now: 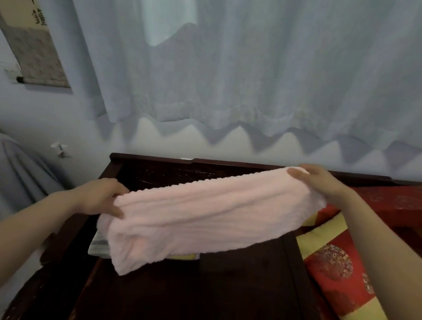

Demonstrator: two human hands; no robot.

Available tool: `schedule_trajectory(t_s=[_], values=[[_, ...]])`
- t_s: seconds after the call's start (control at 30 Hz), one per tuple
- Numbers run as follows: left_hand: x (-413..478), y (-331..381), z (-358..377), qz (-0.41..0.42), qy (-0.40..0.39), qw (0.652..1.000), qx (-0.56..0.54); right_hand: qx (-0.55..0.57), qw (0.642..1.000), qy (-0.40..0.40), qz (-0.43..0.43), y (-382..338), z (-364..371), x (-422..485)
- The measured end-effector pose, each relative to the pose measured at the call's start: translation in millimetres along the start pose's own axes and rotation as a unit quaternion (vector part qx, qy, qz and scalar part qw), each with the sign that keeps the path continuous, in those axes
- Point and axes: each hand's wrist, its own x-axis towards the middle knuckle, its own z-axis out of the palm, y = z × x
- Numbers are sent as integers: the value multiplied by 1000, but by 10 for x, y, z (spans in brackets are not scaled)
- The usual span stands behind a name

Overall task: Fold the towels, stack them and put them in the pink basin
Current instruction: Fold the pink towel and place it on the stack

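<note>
Right now a pale pink terry-cloth towel [201, 213] is stretched between both hands above the dark reddish-brown wooden table [221, 296]. The left hand [101, 197] pinches the towel's left end, thumb on the near face and fingers tucked behind the top edge. The right hand [312, 182] grips the opposite end, farther off and higher, fingers curled over the corner. So the towel runs on a slant, low at the near left and rising to the far right, and its lower edge sags toward the tabletop. It looks doubled over, with soft lengthwise ridges along it.

Under the hanging left part, a light grey-white folded cloth [97, 245] pokes out on the table, and a sliver of yellow cloth [184, 256] shows just beside it; how they are stacked is hidden. To the right lies a red and yellow patterned cushion [337, 266]. Pale blue-white sheer curtains [235, 74] hang behind the table.
</note>
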Motion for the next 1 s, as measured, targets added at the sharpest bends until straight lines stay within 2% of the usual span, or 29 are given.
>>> schedule_trajectory(t_s=[0.03,0.1,0.2,0.27,0.33,0.37,0.4,0.47,0.53,0.6,0.63,0.73,0.87,0.93,1.0], values=[[-41,-20,-33,11,-19,999,-32,53,998,1,21,20,-56,-5],[-141,-27,-80,6,-41,981,-191,183,981,10,62,25,-148,-27],[-255,-9,-114,-47,-18,915,-399,363,926,36,101,23,-245,-46],[-255,106,-153,-88,66,896,-430,423,901,44,91,-28,-275,-90],[-184,259,-190,-116,151,901,-390,491,870,-3,52,-77,-250,-131],[-141,361,-215,-121,173,898,-385,498,866,-41,28,-119,-199,-160],[-102,470,-243,-107,177,893,-401,480,874,-76,3,-173,-119,-191],[-59,737,-307,-44,136,880,-453,360,926,-106,-40,-300,108,-253],[-31,1035,-342,26,93,886,-454,128,983,-53,-124,-426,373,-308],[44,1299,-332,80,102,908,-399,-73,973,14,-218,-491,606,-326],[77,1401,-324,97,117,914,-376,-110,961,26,-252,-516,709,-334],[173,1586,-279,139,161,930,-300,-93,945,-27,-314,-585,941,-362],[194,1813,-302,187,195,934,-232,-134,925,-145,-326,-561,1143,-331],[179,1835,-328,187,195,945,-184,-97,936,-164,-295,-557,1221,-361],[176,1717,-336,142,168,972,-88,-64,946,-151,-280,-549,1210,-386]])
